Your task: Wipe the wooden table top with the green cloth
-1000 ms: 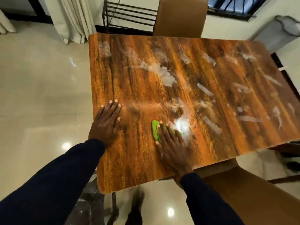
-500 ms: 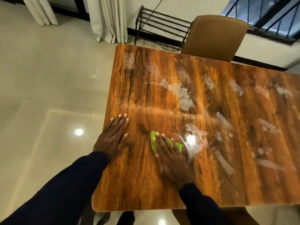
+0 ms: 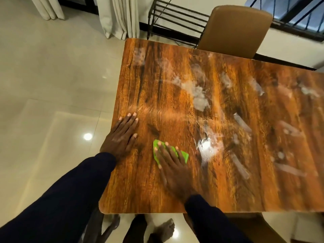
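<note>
The wooden table top point(image 3: 175, 193) is glossy brown with white smears across its middle and right. A small green cloth point(image 3: 184, 154) lies on the near left part, mostly hidden under my right hand point(image 3: 172, 168), which presses on it with straight, spread fingers. My left hand point(image 3: 121, 136) rests flat on the table's left edge, fingers straight, a short way left of the cloth. A bright lamp reflection sits just right of the cloth.
A tan chair point(image 3: 236, 28) stands at the table's far side, with a black metal rack point(image 3: 175, 20) and curtains point(image 3: 119, 16) behind. Shiny tiled floor point(image 3: 52, 85) spreads to the left. Another chair seat point(image 3: 273, 230) sits at the near right. Bare feet show under the near edge.
My right hand has slid the green cloth slightly left and nearer, away from the white smears. The left hand stays flat at the edge. The camera view has shifted left.
</note>
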